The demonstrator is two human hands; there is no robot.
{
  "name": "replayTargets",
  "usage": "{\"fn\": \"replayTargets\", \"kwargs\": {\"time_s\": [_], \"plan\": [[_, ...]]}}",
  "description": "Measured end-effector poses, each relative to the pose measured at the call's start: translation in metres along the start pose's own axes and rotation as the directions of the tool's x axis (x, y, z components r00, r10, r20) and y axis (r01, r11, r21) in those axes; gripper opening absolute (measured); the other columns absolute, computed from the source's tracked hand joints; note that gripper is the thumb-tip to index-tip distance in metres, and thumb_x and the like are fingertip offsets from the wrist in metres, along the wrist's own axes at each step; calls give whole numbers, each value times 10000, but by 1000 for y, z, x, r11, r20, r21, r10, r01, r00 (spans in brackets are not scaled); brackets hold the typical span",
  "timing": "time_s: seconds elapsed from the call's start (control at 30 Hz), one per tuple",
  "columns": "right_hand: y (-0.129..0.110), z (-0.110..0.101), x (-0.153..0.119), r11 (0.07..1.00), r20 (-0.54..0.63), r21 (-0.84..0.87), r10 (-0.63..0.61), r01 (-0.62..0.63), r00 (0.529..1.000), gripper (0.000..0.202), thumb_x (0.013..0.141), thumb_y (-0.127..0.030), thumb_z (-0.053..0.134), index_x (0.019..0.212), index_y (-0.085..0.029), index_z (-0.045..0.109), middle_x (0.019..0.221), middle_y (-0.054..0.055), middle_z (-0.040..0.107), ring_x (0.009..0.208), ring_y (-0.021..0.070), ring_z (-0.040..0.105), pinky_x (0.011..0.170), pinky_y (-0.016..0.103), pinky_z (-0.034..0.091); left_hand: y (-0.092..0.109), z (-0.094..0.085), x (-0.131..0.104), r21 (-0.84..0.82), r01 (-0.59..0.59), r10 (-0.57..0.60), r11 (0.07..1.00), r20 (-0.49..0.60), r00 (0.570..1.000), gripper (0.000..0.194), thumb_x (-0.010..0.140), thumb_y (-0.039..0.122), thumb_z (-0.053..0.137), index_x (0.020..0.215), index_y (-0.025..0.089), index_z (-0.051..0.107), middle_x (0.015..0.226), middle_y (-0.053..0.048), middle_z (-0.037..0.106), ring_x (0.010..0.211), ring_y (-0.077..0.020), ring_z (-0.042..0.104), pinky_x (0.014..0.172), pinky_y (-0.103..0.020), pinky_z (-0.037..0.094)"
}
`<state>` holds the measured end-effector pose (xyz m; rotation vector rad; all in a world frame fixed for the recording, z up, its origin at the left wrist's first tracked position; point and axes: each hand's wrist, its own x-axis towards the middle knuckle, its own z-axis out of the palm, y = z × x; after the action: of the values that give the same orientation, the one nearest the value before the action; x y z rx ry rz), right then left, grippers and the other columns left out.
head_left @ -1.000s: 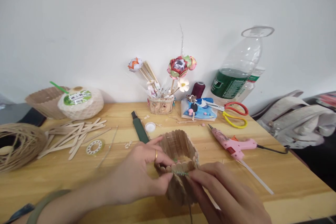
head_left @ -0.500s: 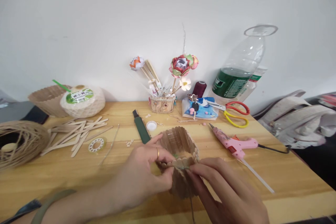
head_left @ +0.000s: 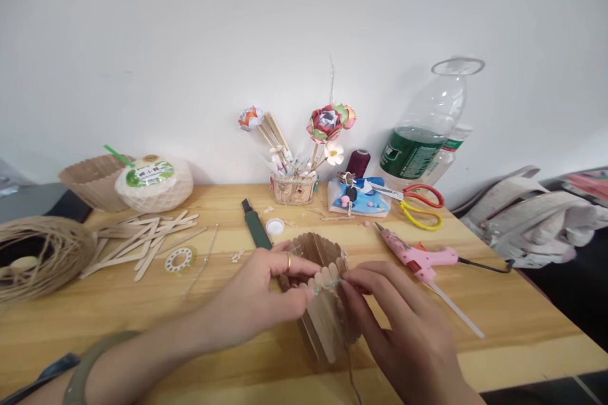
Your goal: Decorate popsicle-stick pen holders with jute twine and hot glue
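Observation:
A basket of upright wooden craft sticks (head_left: 327, 323) stands tilted at the table's front middle, its scalloped rim showing. My left hand (head_left: 266, 291), with a ring on one finger, pinches the near rim from the left, some fingertips hidden inside. At the rim's right side, the thumb and fingers of my right hand (head_left: 396, 310) are closed on the basket edge. Between both hands a thin greenish trim (head_left: 327, 286) runs across the sticks just below their rounded tips. A loose string (head_left: 352, 376) hangs from the basket's lower right toward the front.
A pink glue gun (head_left: 422, 259) lies right of my right hand, scissors (head_left: 420, 205) behind it. Loose sticks (head_left: 147, 240), a tape roll (head_left: 179, 259) and a twine ball (head_left: 42, 259) lie left. A flower-filled holder (head_left: 294, 190) and large bottle (head_left: 413, 152) stand behind.
The basket has tipped so that more of its near outer wall and stick tips show. Both hands still grip the rim, and the right hand has shifted slightly up. The camera view has moved a little.

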<state>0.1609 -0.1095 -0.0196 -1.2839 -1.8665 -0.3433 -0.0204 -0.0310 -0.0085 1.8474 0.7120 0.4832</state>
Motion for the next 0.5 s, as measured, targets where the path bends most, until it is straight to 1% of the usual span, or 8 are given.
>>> {"fn": "replayTargets", "kwargs": {"time_s": [0.07, 0.17, 0.23, 0.3, 0.37, 0.5], "plan": [[0, 1, 0, 1000, 0, 4, 8, -8, 1000, 118, 881, -117, 486, 835, -165, 583, 749, 32, 629, 681, 126, 619, 617, 239, 507, 2, 0, 1, 16, -13, 13, 1000, 16, 1000, 169, 740, 236, 544, 749, 205, 710, 752, 25, 685, 968, -226, 569, 1049, -424, 286], [-1, 2, 0, 1000, 10, 26, 13, -13, 1000, 110, 880, -105, 493, 846, -157, 584, 767, 40, 621, 703, 128, 610, 645, 239, 503, 3, -2, 4, -12, 2, -2, 1000, 22, 1000, 194, 729, 216, 529, 769, 205, 718, 708, 34, 675, 874, -200, 591, 1021, -402, 313], [-1, 3, 0, 999, 29, 52, 9, -11, 1000, 102, 879, -100, 498, 873, -156, 583, 794, 46, 619, 733, 132, 607, 659, 239, 501, 4, -4, 5, -66, 51, -50, 997, 14, 999, 227, 724, 231, 521, 813, 196, 727, 726, 19, 685, 829, -198, 600, 935, -381, 390], [0, 4, -1, 998, 52, 65, 9, -13, 999, 94, 876, -103, 511, 908, -157, 581, 825, 51, 621, 769, 138, 609, 677, 245, 500, 5, -6, 6, -127, 108, -109, 986, 2, 994, 263, 722, 279, 528, 855, 179, 732, 773, -10, 698, 796, -204, 603, 804, -347, 451], [1, 5, -2, 998, 57, 65, 11, -14, 998, 97, 873, -105, 518, 917, -160, 584, 838, 51, 624, 780, 139, 613, 682, 246, 500, 6, -7, 7, -165, 144, -147, 976, -9, 989, 293, 704, 317, 544, 861, 162, 736, 795, -32, 700, 764, -201, 597, 714, -314, 458], [2, 8, -2, 999, 19, 51, -4, 3, 1000, 120, 876, -101, 504, 864, -159, 609, 795, 50, 633, 725, 131, 622, 643, 231, 503, 9, -6, 10, -175, 204, -212, 963, -29, 977, 302, 640, 320, 594, 828, 133, 738, 766, -47, 678, 714, -183, 561, 642, -275, 435]]}}
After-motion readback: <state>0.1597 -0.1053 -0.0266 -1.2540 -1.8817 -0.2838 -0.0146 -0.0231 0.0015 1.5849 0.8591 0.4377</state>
